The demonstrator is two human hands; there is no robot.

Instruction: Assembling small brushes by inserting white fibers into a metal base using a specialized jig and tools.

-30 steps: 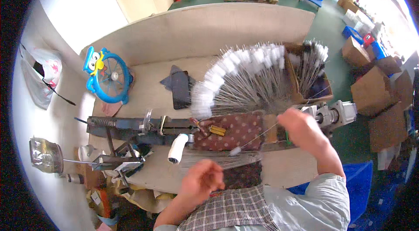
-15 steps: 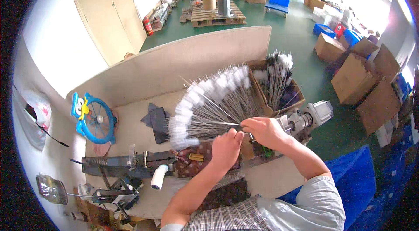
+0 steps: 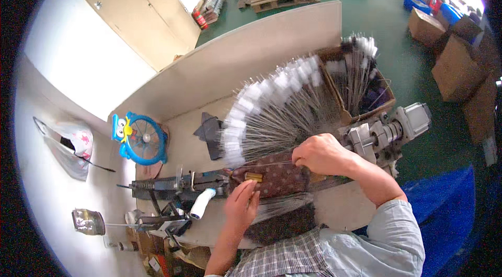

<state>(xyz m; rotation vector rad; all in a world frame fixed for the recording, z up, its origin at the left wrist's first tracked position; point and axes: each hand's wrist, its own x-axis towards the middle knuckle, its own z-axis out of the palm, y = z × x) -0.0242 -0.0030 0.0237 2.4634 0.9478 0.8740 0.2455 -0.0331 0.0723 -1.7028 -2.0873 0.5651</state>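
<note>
My right hand (image 3: 325, 154) is closed in a pinch on a thin metal wire (image 3: 269, 164), which runs left from its fingertips above a dark red spotted cloth (image 3: 285, 176). My left hand (image 3: 241, 208) is by the cloth's left end, just below a small brass block (image 3: 253, 177). Its fingers look loosely stretched, with nothing visible in them, though the hand is slightly blurred. A bundle of thin wires (image 3: 282, 206) lies to its right. Beyond both hands, many white-tipped wire brushes (image 3: 280, 86) are fanned out, stems toward me.
Right of my hands sits a metal machine with a motor (image 3: 413, 120). A cardboard box (image 3: 384, 102) of more brushes stands behind it. A black clamp fixture (image 3: 167, 185) with a white handle (image 3: 203, 204) is at left, near a blue toy-like fan (image 3: 145, 138). A board (image 3: 251, 52) edges the table's back.
My left hand has moved away from my right hand, leftward and nearer to me. My right hand still pinches near the machine. The whole view has shifted, with the table further right.
</note>
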